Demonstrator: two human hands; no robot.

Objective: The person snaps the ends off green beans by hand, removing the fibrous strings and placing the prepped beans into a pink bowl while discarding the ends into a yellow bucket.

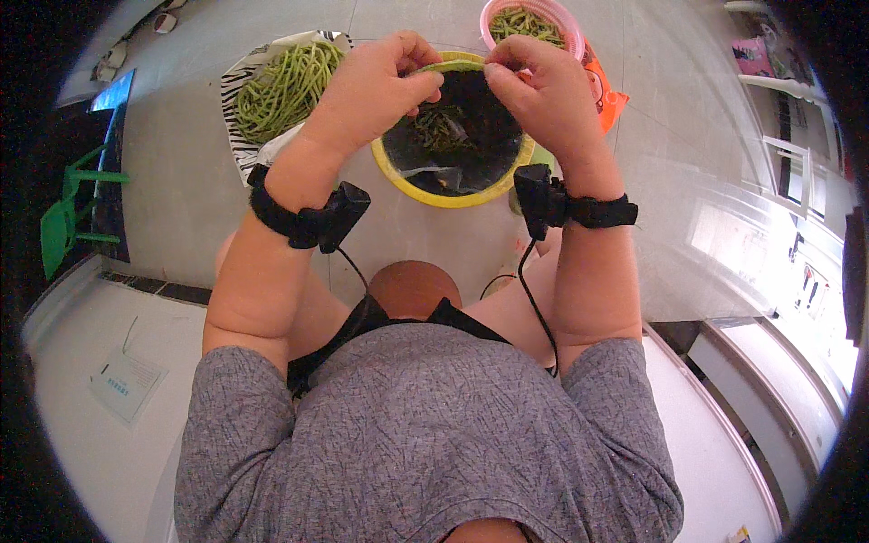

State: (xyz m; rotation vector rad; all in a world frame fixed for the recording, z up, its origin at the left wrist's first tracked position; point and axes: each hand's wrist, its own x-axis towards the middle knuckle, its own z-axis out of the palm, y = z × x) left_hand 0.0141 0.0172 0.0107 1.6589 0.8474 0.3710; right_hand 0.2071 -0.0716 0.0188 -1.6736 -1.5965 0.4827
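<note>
My left hand (380, 88) and my right hand (546, 88) are raised over the far side of a yellow-rimmed bin (453, 200). Thumb and fingers are pinched on both. A pale green long bean (456, 66) spans the gap between them, its ends hidden by my fingers. Inside the bin, dark scraps of stems and a bit of clear plastic (456, 125) lie on a black lining. Left of the bin, a heap of long green beans (288, 88) rests on a zebra-striped bag (234, 146). Beyond my right hand, a pink plastic basket (577, 34) holds short bean pieces (523, 27).
An orange packet (611, 102) lies beside the pink basket. A reddish-brown round stool (415, 288) shows between my legs. To the left stands a green chair (61, 224). Black wrist straps (288, 224) with cables running down are on both forearms. White furniture (787, 153) lines the right side.
</note>
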